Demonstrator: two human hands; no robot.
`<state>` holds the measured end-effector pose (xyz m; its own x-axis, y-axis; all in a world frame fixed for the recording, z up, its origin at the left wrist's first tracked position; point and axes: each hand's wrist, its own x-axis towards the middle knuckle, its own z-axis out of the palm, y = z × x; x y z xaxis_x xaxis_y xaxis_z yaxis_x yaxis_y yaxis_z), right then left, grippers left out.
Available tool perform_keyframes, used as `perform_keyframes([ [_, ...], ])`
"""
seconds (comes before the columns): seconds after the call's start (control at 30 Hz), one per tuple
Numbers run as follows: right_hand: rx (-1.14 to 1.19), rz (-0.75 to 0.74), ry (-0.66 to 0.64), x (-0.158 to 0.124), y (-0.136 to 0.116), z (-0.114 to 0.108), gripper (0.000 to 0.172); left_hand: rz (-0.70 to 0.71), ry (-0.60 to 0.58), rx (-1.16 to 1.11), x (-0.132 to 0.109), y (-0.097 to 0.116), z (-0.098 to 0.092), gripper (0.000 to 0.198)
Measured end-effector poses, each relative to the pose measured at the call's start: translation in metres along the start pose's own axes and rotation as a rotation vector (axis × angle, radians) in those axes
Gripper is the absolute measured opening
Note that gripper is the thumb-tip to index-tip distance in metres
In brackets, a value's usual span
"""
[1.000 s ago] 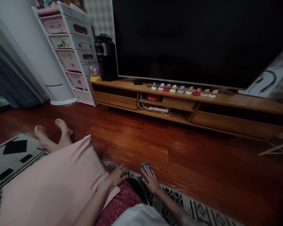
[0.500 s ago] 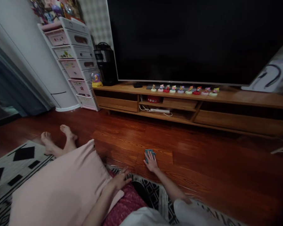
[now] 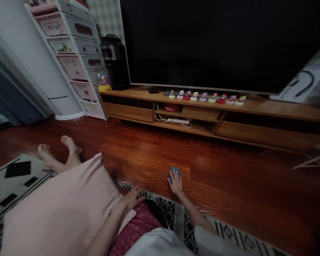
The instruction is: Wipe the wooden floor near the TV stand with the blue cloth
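My right hand is stretched forward and presses flat, fingers spread, on a small blue cloth lying on the wooden floor just beyond the rug's edge. My left hand rests with fingers extended on the edge of a large pink pillow that lies across my lap. My bare feet stick out past the pillow at the left.
A patterned black-and-white rug lies under me. Ahead stands a long wooden TV cabinet with a row of small figurines below a big dark screen. A white drawer tower and a black appliance stand at the left.
My right hand has slid the blue cloth forward off the rug onto the wood floor, then slightly right. My left hand stays on the pillow.
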<state>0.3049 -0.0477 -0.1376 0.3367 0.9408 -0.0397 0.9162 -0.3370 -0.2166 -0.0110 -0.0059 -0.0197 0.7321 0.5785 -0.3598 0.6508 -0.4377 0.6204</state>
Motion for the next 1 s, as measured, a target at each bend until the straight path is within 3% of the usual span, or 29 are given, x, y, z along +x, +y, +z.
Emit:
perform_keyframes([
  [0.1, -0.008, 0.115, -0.058, 0.040, -0.014, -0.020, 0.058, -0.020, -0.010, 0.037, -0.001, 0.005, -0.003, 0.062],
  [0.2, -0.005, 0.111, -0.105, 0.049, -0.026, -0.029, 0.059, -0.033, -0.016, 0.055, -0.003, 0.010, -0.006, 0.063],
  [0.3, 0.003, -0.028, -0.101, 0.023, -0.027, -0.017, 0.058, -0.040, -0.013, 0.035, -0.003, 0.012, -0.006, 0.064],
  [0.43, 0.034, -0.246, -0.062, -0.044, -0.009, 0.015, 0.059, -0.040, 0.003, 0.002, -0.003, 0.010, -0.002, 0.064],
  [0.5, 0.044, -0.283, -0.044, -0.069, 0.004, 0.027, 0.059, -0.050, 0.013, -0.006, -0.004, 0.010, -0.002, 0.064],
  [0.57, 0.040, -0.274, -0.032, -0.074, 0.014, 0.030, 0.058, -0.061, 0.006, -0.003, -0.004, 0.011, -0.002, 0.064],
  [0.7, -0.004, -0.139, -0.022, -0.028, 0.018, 0.011, 0.057, -0.058, -0.023, 0.013, -0.005, 0.015, -0.006, 0.064],
  [0.87, -0.049, 0.116, -0.078, 0.045, -0.010, -0.029, 0.058, -0.033, -0.006, 0.014, -0.007, 0.019, -0.010, 0.061],
  [1.0, -0.027, 0.081, -0.110, 0.044, -0.027, -0.029, 0.059, -0.036, -0.005, 0.031, -0.007, 0.020, -0.010, 0.060],
])
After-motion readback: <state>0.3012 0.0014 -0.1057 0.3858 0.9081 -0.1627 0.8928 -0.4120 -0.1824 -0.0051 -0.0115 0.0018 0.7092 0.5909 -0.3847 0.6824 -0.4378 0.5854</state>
